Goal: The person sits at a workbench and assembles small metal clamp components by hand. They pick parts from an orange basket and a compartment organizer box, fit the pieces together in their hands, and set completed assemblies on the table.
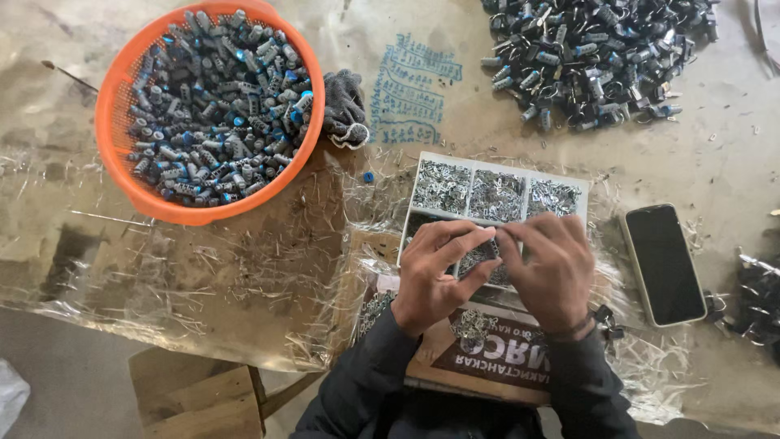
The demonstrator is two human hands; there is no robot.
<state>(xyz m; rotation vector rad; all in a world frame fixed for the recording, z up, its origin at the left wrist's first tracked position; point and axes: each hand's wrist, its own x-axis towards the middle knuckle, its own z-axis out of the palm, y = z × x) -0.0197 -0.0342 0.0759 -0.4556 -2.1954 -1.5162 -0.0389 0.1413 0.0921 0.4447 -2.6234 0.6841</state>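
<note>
My left hand (436,272) and my right hand (551,268) meet fingertip to fingertip over a white compartment tray (497,167). The tray holds several sections of small silver metal pieces. Between the fingertips of both hands something tiny is pinched, too small to make out. Both hands hover above the tray's near row, hiding part of it. Dark sleeves cover both of my forearms.
An orange basket (114,89) full of small grey-and-blue cylindrical parts stands at the upper left, a grey glove (344,107) beside it. A pile of similar dark parts (597,57) lies upper right. A black phone (664,263) rests right of the tray. A cardboard box (487,358) lies under my wrists.
</note>
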